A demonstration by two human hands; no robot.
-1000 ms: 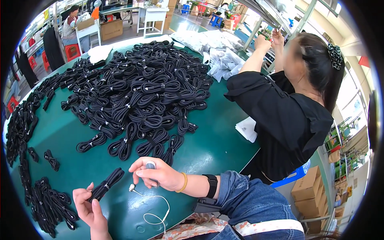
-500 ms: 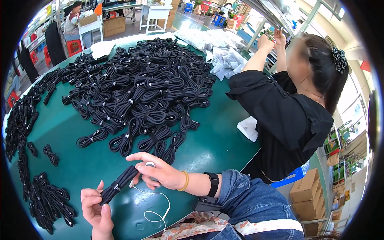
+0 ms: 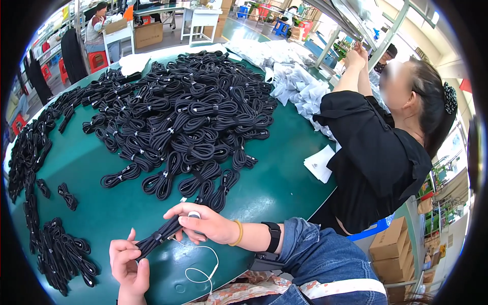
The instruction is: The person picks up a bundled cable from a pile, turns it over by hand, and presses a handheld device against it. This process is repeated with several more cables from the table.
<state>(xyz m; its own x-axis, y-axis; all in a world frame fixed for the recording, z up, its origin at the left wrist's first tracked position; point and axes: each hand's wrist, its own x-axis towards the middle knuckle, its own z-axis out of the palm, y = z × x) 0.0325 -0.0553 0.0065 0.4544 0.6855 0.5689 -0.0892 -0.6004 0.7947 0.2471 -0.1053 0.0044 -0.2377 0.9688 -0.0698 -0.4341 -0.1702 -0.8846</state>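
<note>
In the head view, the left hand (image 3: 128, 262), lower left of the frame, has its fingers pinched on the near end of a black cable bundle (image 3: 157, 237), tilted above the green tabletop (image 3: 264, 193). At lower centre, the right hand (image 3: 211, 223) curls its fingers around a small grey-and-white cylinder (image 3: 193, 215), beside the bundle's far end; finger contact there is hidden. The slack white cord (image 3: 217, 261) could snag the bundle, and a loose pinch could let coils slip.

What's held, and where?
The left hand holds a coiled black cable by its lower end; the right hand, a pale piece in it, is at the upper end, grip there unclear.
</note>
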